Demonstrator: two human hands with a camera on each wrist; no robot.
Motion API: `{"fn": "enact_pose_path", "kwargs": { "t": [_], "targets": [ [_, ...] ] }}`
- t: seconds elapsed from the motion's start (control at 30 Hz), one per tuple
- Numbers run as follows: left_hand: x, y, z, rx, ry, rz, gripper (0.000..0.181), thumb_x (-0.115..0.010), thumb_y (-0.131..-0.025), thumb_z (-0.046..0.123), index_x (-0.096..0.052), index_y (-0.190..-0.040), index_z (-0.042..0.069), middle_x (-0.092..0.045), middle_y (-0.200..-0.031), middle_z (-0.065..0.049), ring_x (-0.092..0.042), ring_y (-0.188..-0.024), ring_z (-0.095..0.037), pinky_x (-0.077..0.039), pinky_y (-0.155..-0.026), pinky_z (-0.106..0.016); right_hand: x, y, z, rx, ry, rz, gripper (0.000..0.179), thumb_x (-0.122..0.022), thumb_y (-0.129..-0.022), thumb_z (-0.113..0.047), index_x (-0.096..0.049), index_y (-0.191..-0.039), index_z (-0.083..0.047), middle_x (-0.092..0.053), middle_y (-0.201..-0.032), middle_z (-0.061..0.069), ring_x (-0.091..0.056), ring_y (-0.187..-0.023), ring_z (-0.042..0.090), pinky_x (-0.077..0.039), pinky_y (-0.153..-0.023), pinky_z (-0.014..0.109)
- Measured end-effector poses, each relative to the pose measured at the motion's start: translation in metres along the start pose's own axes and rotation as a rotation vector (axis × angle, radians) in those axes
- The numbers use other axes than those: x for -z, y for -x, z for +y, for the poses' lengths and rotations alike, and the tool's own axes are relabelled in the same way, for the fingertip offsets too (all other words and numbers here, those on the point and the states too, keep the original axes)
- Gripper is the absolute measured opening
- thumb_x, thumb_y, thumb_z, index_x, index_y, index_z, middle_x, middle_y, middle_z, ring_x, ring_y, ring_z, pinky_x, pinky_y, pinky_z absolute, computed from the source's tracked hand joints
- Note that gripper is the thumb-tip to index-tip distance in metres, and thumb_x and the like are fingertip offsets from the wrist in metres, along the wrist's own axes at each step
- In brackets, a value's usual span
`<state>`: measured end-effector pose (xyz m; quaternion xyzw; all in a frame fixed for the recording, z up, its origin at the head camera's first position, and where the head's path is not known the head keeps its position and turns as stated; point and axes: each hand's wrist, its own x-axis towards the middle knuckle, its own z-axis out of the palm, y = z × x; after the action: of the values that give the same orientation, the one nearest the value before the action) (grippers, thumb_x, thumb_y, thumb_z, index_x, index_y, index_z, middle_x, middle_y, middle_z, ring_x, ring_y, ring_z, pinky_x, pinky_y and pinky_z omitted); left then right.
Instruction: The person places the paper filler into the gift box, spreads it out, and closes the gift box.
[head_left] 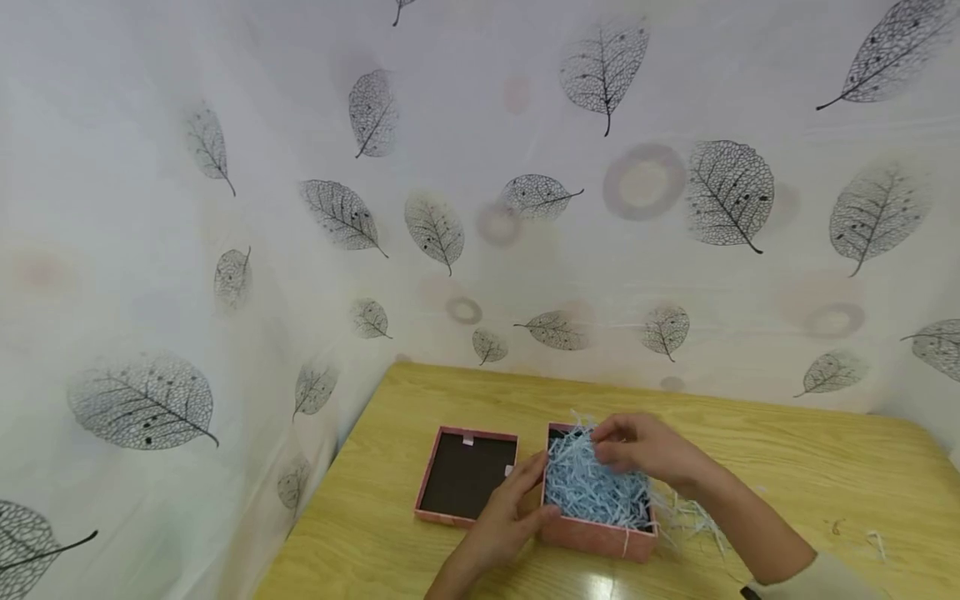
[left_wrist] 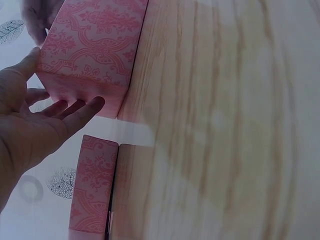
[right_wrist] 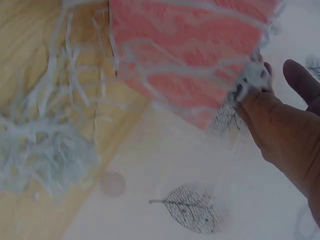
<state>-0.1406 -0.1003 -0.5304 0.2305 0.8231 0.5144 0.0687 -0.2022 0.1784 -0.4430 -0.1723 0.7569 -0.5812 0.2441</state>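
Observation:
A pink patterned box (head_left: 600,538) full of light blue shredded paper (head_left: 588,492) stands on the table. My left hand (head_left: 501,518) rests on its left side, fingers extended along the wall and thumb by the near corner. In the left wrist view those fingers lie flat against the pink box (left_wrist: 97,42). Over the filling is my right hand (head_left: 651,450), loosely bent, fingertips at the top of the paper. From the right wrist view, its thumb and fingers stand apart beside the far rim, with shreds next to them.
Left of the box lies a shallow pink lid (head_left: 444,518), dark inside facing up, with small pale tabs. Loose shreds (head_left: 699,518) are scattered on the wooden table (head_left: 825,467) to the right. A leaf-printed curtain (head_left: 480,275) hangs behind and along the left.

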Motion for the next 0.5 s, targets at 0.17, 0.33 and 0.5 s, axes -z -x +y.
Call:
{"fn": "enact_pose_path", "kwargs": {
  "t": [0.17,0.33,0.5],
  "targets": [
    [0.000,0.001,0.001,0.027,0.042,-0.020,0.072,-0.064,-0.108,0.028,-0.028,-0.169,0.017,-0.032,-0.172,-0.004,-0.029,-0.156,-0.035,-0.032,-0.123,-0.057,-0.026,-0.029,0.027,-0.071,-0.016,-0.002,0.022,-0.061,-0.104,-0.007,-0.063,-0.113,0.013,-0.067,-0.101,0.016,-0.064,-0.089,0.021,-0.058,-0.078,0.039],
    [0.001,0.001,0.006,0.053,0.043,-0.014,0.073,-0.065,-0.107,0.029,-0.029,-0.169,0.016,-0.031,-0.172,-0.002,-0.028,-0.157,-0.035,-0.032,-0.123,-0.057,-0.050,-0.052,0.043,-0.097,0.148,0.123,0.016,-0.067,-0.093,-0.003,-0.059,-0.078,-0.003,-0.044,-0.068,0.000,-0.039,-0.062,0.016,-0.037,-0.060,0.031],
    [0.002,0.001,0.005,0.056,0.033,-0.015,0.073,-0.064,-0.107,0.030,-0.028,-0.169,0.017,-0.032,-0.172,-0.002,-0.029,-0.156,-0.036,-0.032,-0.122,-0.059,-0.045,-0.051,0.036,-0.113,0.192,0.100,0.013,-0.065,-0.096,-0.004,-0.068,-0.085,0.002,-0.058,-0.077,0.001,-0.049,-0.069,0.016,-0.045,-0.063,0.033]
  ]
}}
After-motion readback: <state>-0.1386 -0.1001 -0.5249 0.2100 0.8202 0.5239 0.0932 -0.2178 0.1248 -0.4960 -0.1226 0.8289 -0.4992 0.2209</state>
